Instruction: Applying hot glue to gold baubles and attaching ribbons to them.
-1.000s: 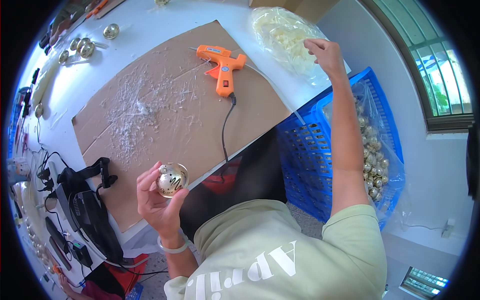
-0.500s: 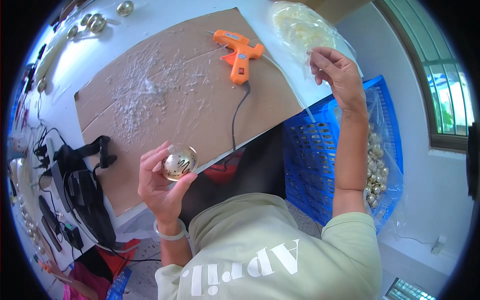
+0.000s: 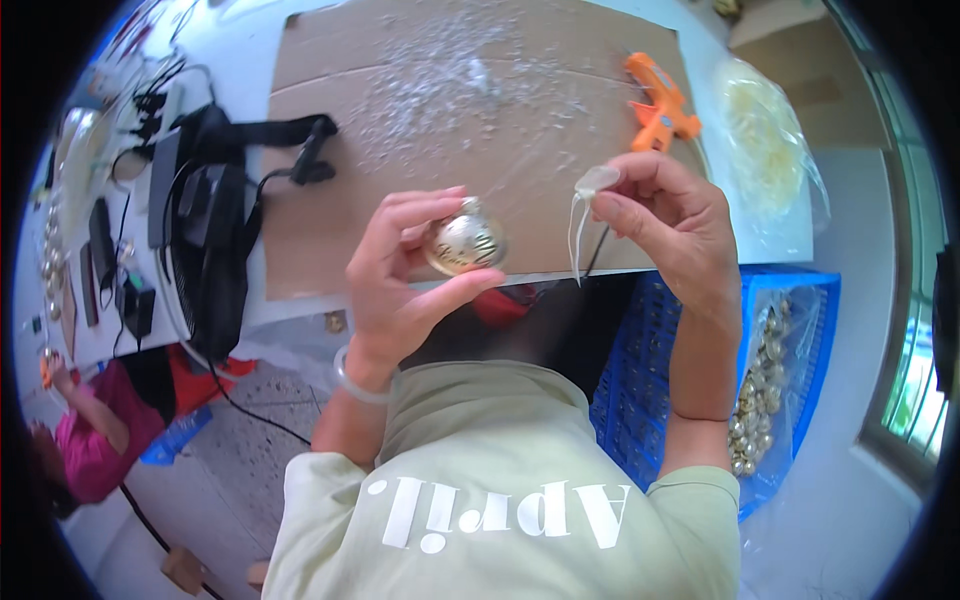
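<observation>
My left hand (image 3: pixel 390 270) grips a shiny gold bauble (image 3: pixel 466 244) between thumb and fingers, in front of my chest at the table's near edge. Black markings show on the bauble, and its small cap points up. To the right, my right hand (image 3: pixel 685 225) pinches a pale, sheer ribbon bow (image 3: pixel 597 181) whose thin tails hang down. A short gap separates the bow from the bauble. Beyond my right hand, an orange glue gun (image 3: pixel 657 110) lies on a brown cardboard sheet (image 3: pixel 330 225) strewn with whitish scraps.
A clear bag of cream-coloured pieces (image 3: pixel 765 135) lies at the table's right. Below it stands a blue plastic basket (image 3: pixel 830 310) holding several gold baubles (image 3: pixel 757 410) in clear plastic. Black straps and a dark device (image 3: pixel 205 220) lie at left. Another person (image 3: pixel 100 435) in pink sits at far left.
My right hand has come away from the clear bag with a ribbon bow and moved left and nearer. My left hand has raised the bauble slightly and turned it cap up. The view has shifted left.
</observation>
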`<state>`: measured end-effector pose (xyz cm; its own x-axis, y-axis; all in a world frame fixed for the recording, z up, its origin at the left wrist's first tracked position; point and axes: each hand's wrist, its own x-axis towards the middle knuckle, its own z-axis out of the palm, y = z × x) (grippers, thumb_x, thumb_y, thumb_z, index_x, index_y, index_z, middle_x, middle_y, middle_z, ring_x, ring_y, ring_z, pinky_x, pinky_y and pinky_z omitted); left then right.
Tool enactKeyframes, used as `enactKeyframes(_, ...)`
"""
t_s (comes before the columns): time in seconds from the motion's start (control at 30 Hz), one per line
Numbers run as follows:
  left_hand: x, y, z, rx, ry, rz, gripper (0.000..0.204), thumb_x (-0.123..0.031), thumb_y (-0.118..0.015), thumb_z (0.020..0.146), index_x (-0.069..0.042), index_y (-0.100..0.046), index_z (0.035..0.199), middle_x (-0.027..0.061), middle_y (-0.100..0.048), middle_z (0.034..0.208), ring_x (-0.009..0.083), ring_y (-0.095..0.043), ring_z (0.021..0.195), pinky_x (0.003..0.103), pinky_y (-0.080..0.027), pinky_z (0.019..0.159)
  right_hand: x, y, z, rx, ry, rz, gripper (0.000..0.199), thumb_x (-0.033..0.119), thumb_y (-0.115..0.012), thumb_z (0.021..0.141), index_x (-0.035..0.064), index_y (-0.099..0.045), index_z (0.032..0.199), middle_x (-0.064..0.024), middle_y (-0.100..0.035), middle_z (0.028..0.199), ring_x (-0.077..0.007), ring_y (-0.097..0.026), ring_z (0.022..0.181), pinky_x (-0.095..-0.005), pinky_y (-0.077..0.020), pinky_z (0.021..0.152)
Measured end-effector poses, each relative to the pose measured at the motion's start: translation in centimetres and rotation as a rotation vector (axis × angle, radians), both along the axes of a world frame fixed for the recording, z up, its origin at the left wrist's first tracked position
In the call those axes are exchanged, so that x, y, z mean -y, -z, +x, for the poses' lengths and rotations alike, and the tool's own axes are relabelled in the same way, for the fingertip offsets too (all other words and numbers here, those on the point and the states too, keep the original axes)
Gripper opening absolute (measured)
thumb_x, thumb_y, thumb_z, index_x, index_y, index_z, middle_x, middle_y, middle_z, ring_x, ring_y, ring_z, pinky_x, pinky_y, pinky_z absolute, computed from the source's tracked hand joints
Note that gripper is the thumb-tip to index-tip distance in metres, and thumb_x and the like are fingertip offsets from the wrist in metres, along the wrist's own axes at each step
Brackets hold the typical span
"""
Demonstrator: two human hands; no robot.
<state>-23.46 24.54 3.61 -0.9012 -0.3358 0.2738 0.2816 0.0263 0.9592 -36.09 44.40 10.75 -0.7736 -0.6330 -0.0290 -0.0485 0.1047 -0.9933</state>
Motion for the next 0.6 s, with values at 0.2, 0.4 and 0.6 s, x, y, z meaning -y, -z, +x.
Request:
enactKeyframes(0.2, 0.1, 0.2, 0.2, -0.009, 0.010, 0.034, 0.053, -0.005, -0.085, 0.065, 0.000, -0.059, 0.111, 0.0135, -0.058, 0.114, 0.0178, -0.062, 0.099, 0.027, -0.056, 0.080, 2.6, -0.2, 1.0, -0.034, -0.206, 0.054, 0.010, 0.005, -0.065, 0.086, 0.0011, -0.063, 0.095, 0.0008, -0.062, 0.084, -0.0041, -0.055, 0.076, -0.0197, -0.0456, 0.068)
enactKeyframes(0.4, 0.2, 0.2, 0.4, -0.032, 0.023, 0.023, 0.053, -0.005, -0.085, 0.064, 0.000, -0.060, 0.110, 0.0134, -0.059, 0.113, 0.0177, -0.063, 0.098, 0.027, -0.057, 0.080, 4.1, -0.2, 1.7, -0.106, -0.287, 0.167, 0.012, 0.001, -0.064, 0.087, 0.0000, -0.059, 0.098, 0.0000, -0.060, 0.087, -0.0056, -0.054, 0.080, -0.0201, -0.0441, 0.072)
enactKeyframes(0.6, 0.2, 0.4, 0.3, -0.037, 0.021, -0.007, 0.053, -0.006, -0.086, 0.062, -0.001, -0.061, 0.108, 0.0132, -0.059, 0.111, 0.0183, -0.063, 0.098, 0.027, -0.058, 0.079, 4.4, -0.3, 2.1, -0.113, -0.244, 0.191, 0.010, 0.003, -0.064, 0.087, 0.0004, -0.059, 0.095, 0.0006, -0.058, 0.085, -0.0050, -0.052, 0.076, -0.0193, -0.0420, 0.068)
